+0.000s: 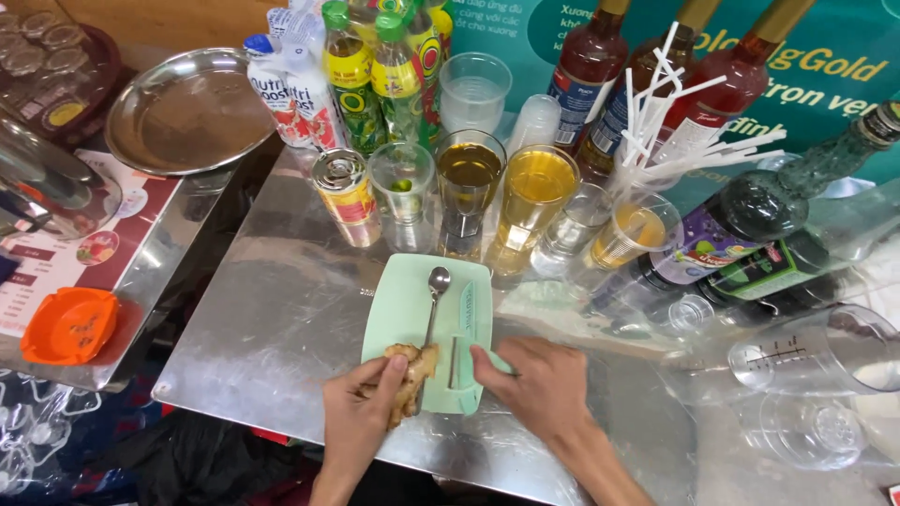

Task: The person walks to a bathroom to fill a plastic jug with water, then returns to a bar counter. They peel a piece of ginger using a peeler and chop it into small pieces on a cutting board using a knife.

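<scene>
Left hand (361, 417) grips knobbly ginger (412, 370) on green board (403, 300), firm, irregular, likely rolls, best pinned at thick end; right hand (539, 379) closed on knife (466, 323).

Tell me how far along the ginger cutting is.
Done: the pale green cutting board lies on the metal table with a spoon on it. In hand: the left hand holds the ginger root; the right hand grips a green knife. Left: no cut slices show; the ginger looks whole.
</scene>
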